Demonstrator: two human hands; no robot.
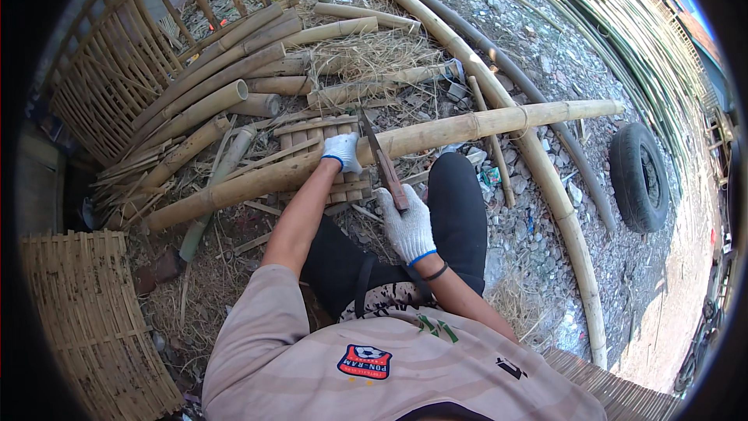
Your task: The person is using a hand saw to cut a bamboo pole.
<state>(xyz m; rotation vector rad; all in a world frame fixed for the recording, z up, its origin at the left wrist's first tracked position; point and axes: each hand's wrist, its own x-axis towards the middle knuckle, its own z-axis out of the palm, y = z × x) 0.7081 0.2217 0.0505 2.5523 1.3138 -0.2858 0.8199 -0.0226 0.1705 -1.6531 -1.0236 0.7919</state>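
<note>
A long, thick bamboo pole (460, 129) lies slantwise in front of me, from the lower left up to the right. My left hand (343, 153), in a white knitted glove with a blue cuff, is closed over the pole. In the same kind of glove, my right hand (408, 226) grips the handle of a hand saw (380, 154). The saw's narrow blade points away from me and crosses the pole just right of my left hand. Under the pole by that hand is a small slatted bamboo stand (299, 140). How deep the blade sits in the pole cannot be made out.
Cut bamboo lengths (210, 101) are piled at the left beside a bamboo fence panel (117, 54). A woven bamboo mat (93, 320) lies lower left. Another long pole (557, 203) passes beneath mine at right, near a tyre (639, 178). Thin poles (623, 39) lie far right.
</note>
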